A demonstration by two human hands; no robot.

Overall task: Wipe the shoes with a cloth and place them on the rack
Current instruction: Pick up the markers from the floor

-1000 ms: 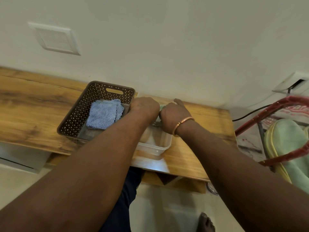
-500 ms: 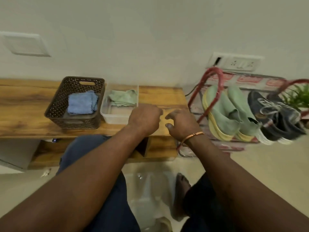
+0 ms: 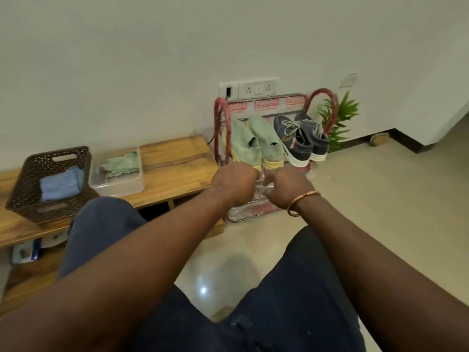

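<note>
You have soft, even indoor light, bright enough that colours read well. One small white glare spot sits on the glossy floor [image 3: 203, 290] low in the middle of your view, with a faint grey shadow just above it. Under the tabletop [image 3: 177, 168] it goes dark. Your forearms [image 3: 127, 262] stretch wide at the lower edge from wide-angle distortion, and everything looks slightly soft.

Bare forearms, copper bangle [image 3: 302, 201] on right wrist, dark navy trousers [image 3: 291, 301].
</note>
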